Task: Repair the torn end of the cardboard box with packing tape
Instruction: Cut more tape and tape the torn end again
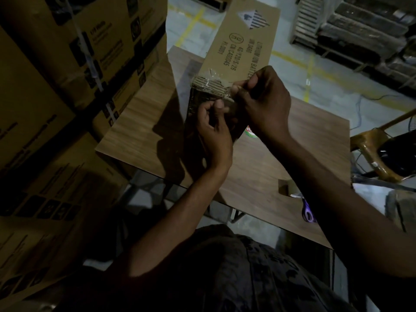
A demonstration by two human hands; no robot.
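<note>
A long brown cardboard box (243, 39) with black printing and a hazard diamond lies tilted across the wooden table (144, 122), its near end raised toward me. That torn end (209, 85) shows bare corrugated ridges under wrinkled clear packing tape (213, 75). My left hand (213, 131) grips the dark near face of the box from below, thumb up. My right hand (263, 102) pinches the tape at the right corner of the torn end. The tape roll is mostly hidden behind my hands; a green and red edge of it (251, 132) peeks out.
Purple-handled scissors (307, 212) lie near the table's front right edge, by a rectangular cut-out (284, 188). Stacked printed cartons (67, 64) wall off the left side. A yellow stool (373, 143) and a pallet stack (360, 25) stand to the right.
</note>
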